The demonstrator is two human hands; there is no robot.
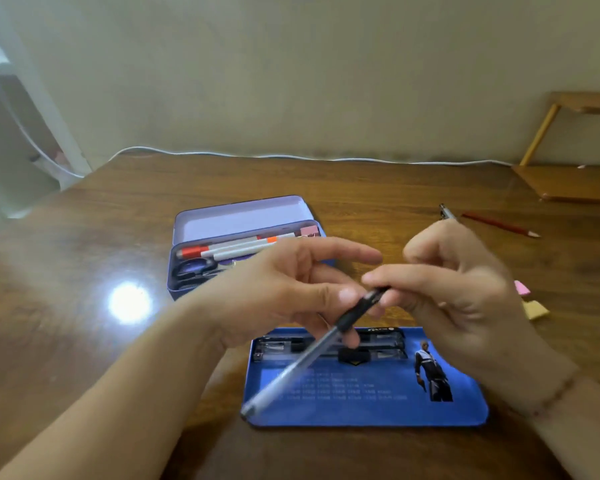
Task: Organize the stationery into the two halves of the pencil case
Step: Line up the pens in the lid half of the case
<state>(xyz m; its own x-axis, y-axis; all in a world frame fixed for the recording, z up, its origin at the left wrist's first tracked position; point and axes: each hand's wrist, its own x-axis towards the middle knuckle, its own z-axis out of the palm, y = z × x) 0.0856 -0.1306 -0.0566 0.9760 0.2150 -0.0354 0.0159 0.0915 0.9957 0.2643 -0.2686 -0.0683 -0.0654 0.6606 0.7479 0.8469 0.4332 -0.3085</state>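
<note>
A pen [312, 355] with a clear barrel and black grip slants in the air above the blue half of the pencil case [361, 407]. My left hand [278, 292] pinches it at the black grip. My right hand [465, 292] pinches its upper end between thumb and forefinger. Several dark pens lie along the far edge of the blue half. Farther back, the purple half [239, 220] stands with its lid up and holds two white markers [236, 249], scissors [194, 270] and a pink clip [308, 231].
On the wooden table to the right lie a red pencil [499, 225], a silver pen [447, 213] partly hidden behind my right hand, a pink eraser [522, 287] and a yellow eraser [536, 310]. A white cable [291, 156] runs along the wall. A wooden stand [568, 181] sits far right.
</note>
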